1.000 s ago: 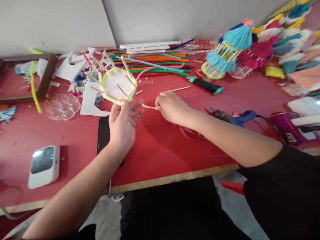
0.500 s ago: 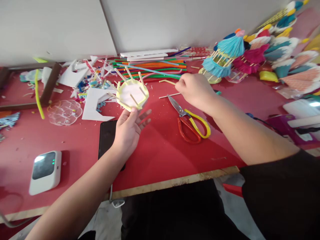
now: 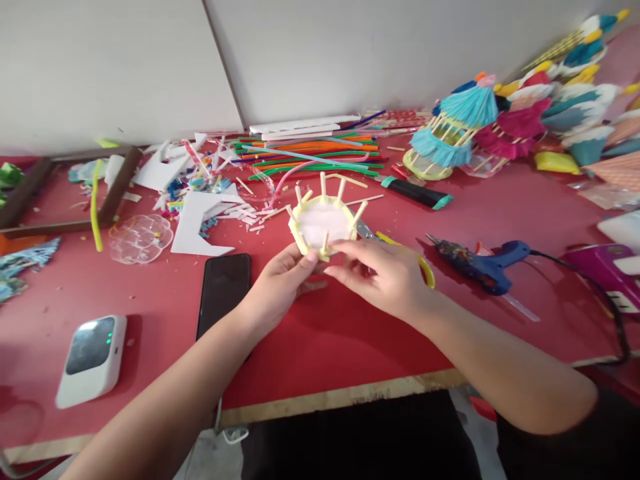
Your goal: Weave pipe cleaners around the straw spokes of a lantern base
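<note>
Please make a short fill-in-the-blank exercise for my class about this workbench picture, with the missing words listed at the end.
1. The left hand holds a round base whose rim is coloured ____.
2. In the picture, the phone lies to the ____ of the glue gun.
3. Behind its smeared front, the glue gun is coloured ____.
4. The tabletop is coloured ____.

Missing words: yellow; left; blue; red.

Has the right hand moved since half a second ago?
Yes. Judged against the scissors, the right hand has come nearer the table's front edge: it was beyond them, and now partly covers them.
</note>
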`<state>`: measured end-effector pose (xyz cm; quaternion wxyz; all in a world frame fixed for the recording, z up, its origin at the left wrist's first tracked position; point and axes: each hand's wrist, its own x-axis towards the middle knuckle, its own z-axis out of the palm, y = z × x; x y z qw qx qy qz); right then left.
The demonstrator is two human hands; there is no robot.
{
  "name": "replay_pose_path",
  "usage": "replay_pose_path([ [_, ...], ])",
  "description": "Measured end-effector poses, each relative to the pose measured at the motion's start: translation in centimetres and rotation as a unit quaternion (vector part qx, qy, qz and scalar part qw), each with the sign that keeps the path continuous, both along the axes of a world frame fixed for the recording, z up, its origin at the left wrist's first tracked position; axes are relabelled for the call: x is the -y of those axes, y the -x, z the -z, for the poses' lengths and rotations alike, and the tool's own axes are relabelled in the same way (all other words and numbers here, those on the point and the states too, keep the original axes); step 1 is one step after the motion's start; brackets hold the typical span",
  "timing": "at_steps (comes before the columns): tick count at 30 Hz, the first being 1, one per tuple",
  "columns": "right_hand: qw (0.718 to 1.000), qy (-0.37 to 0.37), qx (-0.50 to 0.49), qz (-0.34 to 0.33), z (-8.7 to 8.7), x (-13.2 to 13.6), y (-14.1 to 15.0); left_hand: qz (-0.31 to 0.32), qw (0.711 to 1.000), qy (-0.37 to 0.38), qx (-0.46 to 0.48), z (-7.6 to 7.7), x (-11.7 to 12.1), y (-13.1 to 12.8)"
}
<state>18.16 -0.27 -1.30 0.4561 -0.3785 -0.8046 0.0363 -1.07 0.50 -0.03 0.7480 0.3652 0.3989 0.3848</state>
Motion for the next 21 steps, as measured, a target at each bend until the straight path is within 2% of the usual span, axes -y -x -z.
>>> replay_pose_path([
  [11,0.999,-0.007,-0.033,0.001,0.36,0.00,0.50,0.031,0.999,-0.029,0.019,0.02,-0.02,0.25],
  [15,0.999,0.001,-0.040,-0.002,0.24,-0.12,0.30,0.001,0.999,-0.039,0.037,-0.29,-0.07,0.03],
  [21,0.999,0.004,-0.034,-0.021,0.03,-0.07,0.07,-0.023,0.997,-0.066,-0.015,-0.47,-0.15,-0.12],
])
